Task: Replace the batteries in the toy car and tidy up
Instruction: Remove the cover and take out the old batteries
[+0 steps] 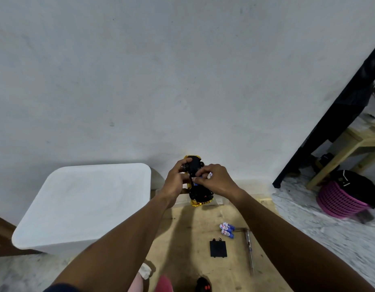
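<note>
I hold the black-and-gold plastic toy car (198, 182) belly-up above the pale wooden board (190, 239), my left hand (175, 182) clasping its side, my right hand (214, 179) pinching a blue-and-white battery (209, 174) at its open compartment.

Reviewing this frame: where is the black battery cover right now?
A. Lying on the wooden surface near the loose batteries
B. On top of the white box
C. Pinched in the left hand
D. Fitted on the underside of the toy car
A: the black battery cover lies flat on the wooden surface, just below the loose batteries, while both hands hold the toy car up above it.
</note>
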`<state>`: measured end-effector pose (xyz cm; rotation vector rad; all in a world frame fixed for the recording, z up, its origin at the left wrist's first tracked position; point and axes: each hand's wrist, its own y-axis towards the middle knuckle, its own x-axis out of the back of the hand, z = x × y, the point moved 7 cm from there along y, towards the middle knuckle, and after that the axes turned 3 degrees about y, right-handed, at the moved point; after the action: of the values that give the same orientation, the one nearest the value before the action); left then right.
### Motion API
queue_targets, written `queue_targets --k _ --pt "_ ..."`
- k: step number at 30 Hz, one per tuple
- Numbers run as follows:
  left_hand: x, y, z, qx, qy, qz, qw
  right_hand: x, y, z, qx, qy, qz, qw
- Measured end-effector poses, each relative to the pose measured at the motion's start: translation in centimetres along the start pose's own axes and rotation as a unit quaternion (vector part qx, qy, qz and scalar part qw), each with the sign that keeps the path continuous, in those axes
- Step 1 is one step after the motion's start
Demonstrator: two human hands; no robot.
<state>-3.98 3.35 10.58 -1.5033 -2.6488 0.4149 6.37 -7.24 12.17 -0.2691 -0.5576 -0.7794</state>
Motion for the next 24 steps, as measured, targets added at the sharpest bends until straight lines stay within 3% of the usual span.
queue_targets --k 12,24 --pt "0.1 -0.2 -0.2 -0.024 0.033 -0.01 0.999 -1.0 -0.3 1.1 0.049 -0.092 0.025 0.994" --pt "0.6 -0.1 -0.7 -0.026 0.035 0.001 0.999 -0.6 0.1 1.6 0.11 -0.076 0.038 0.99"
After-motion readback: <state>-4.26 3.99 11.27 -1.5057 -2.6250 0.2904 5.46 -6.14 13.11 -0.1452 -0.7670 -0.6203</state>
